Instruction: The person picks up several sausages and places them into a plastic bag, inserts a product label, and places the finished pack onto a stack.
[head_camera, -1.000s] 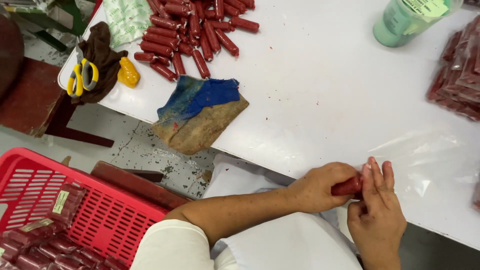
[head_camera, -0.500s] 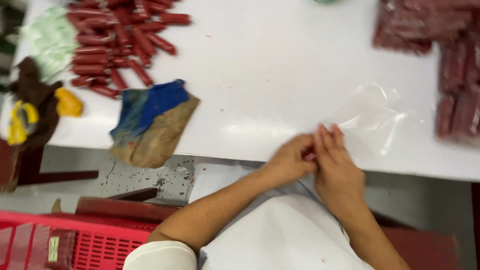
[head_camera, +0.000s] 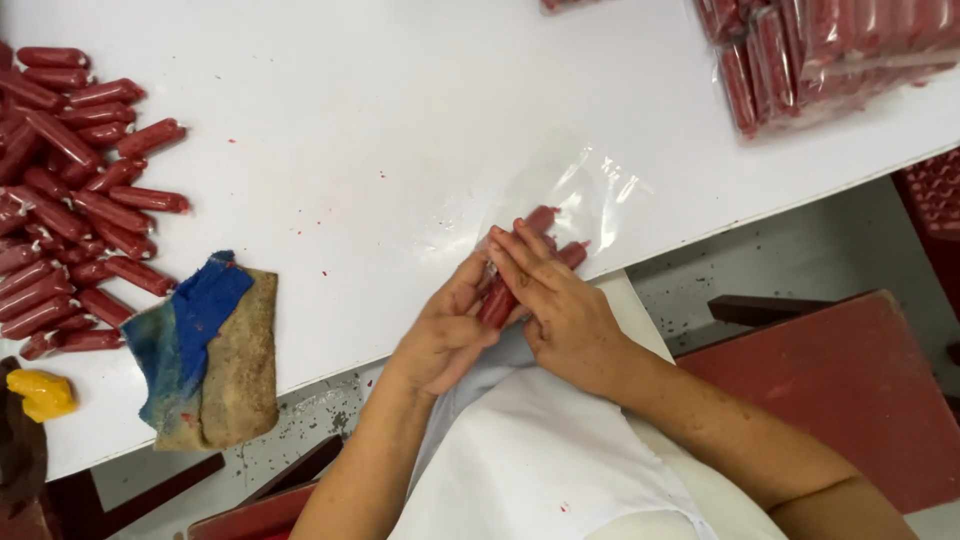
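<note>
My left hand and my right hand meet at the near edge of the white table. Between them they grip a small bunch of red sausages, whose far ends reach into a clear plastic bag lying flat on the table. My right hand's fingers lie over the top of the sausages; my left hand supports them from below. How many sausages are in the bunch is hidden by my fingers.
A pile of several loose red sausages covers the table's left. A blue and brown rag lies at the near edge, a yellow object beside it. Packed bags of sausages sit at the back right. A red stool stands at right.
The view has swung to the right, so the pile and rag now sit further left. My hands have pushed the sausages forward into the mouth of the clear bag.
</note>
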